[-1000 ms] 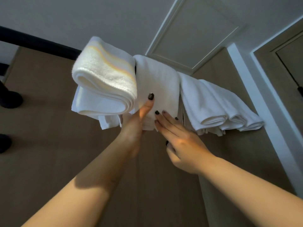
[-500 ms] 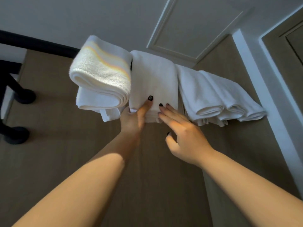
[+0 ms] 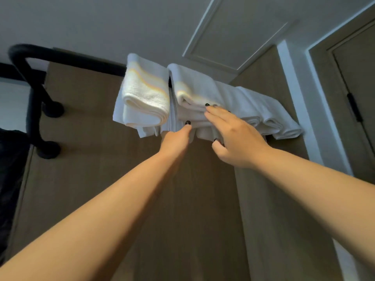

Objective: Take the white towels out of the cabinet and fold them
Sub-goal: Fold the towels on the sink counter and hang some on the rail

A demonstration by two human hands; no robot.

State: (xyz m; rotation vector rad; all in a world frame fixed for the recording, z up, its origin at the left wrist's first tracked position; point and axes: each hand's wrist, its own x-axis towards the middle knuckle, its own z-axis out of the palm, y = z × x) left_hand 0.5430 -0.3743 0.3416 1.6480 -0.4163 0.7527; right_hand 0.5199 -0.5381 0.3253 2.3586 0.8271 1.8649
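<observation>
The middle towel [image 3: 194, 92] hangs folded over the top of the brown cabinet [image 3: 85, 122], between the striped towel [image 3: 146, 98] and the other white towels [image 3: 263, 112]. The left hand [image 3: 176, 138] pinches its lower edge, thumb in front. The right hand [image 3: 235, 134] lays straight fingers [image 3: 215, 113] flat on its front fold.

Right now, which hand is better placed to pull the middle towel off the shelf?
Left hand: its thumb and fingers already pinch the middle towel at its lower edge. The right hand only lies flat on the front, fingers straight.
</observation>
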